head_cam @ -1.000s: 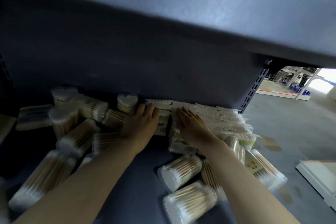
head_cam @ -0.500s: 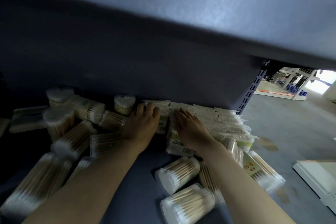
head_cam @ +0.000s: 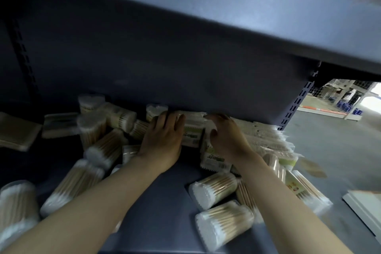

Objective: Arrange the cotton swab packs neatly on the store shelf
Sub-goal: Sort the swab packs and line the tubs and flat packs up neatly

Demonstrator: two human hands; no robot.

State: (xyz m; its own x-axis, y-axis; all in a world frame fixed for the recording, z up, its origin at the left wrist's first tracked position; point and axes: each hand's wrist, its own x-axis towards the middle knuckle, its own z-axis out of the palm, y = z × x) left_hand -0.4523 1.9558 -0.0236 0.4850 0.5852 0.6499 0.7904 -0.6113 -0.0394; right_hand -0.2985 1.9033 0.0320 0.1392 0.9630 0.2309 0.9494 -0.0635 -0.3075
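Many cotton swab packs lie loose on the dark shelf deck (head_cam: 160, 202), and the head view takes them in from left to right. At far left, flat bag packs (head_cam: 58, 125) lie near the back panel. Beside them, cylindrical tubs (head_cam: 103, 148) lie tipped at mixed angles, with a few standing upright near the back.

At centre, the left hand (head_cam: 162, 142) rests palm down, fingers extended toward the back panel. It presses against the left side of a green-labelled flat pack (head_cam: 192, 136); the fingers are straight, not curled round anything. The right hand (head_cam: 226, 140) sits just beside that pack on its right. Its fingers bend over the near end of the row of flat packs (head_cam: 263, 136), and the thumb appears to touch a pack edge. Whether it truly pinches a pack cannot be told, since the fingertips are partly hidden under the upper shelf (head_cam: 206, 16).

The governing relation: the green-labelled pack lies between the two hands, touching the left. Its long axis runs roughly front to back, in line with the row to its right. The left hand is the nearer one for closing it up against the row.

Further right, the row reaches the shelf upright (head_cam: 296, 105). Two more tubs (head_cam: 214, 189) lie on their sides near the front edge, under the right forearm.
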